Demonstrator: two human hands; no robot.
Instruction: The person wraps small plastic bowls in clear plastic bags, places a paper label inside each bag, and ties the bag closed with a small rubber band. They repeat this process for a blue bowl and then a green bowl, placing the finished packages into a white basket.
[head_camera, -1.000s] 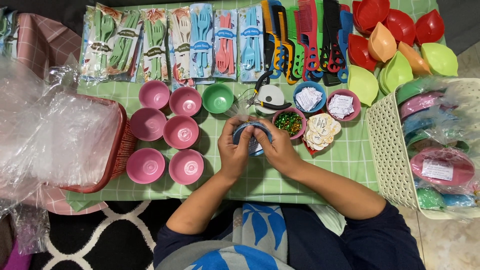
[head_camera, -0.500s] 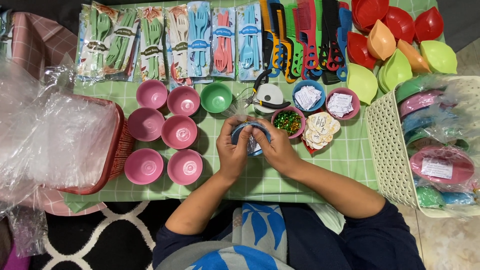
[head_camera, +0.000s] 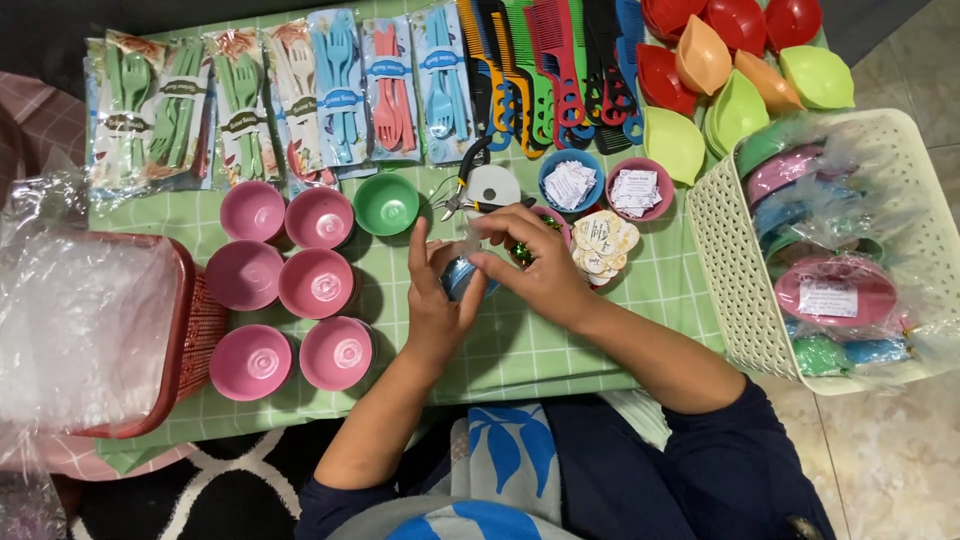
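A small blue bowl (head_camera: 466, 277) is being held between both hands near the middle of the table (head_camera: 520, 345).

The bowl is being gripped by the left hand (head_camera: 436, 298), fingers curled around it, while its top is being pinched by the right hand (head_camera: 535, 272). Pink bowls (head_camera: 290, 290) are lying toward the left edge, a cream basket (head_camera: 735, 270) at the right edge.
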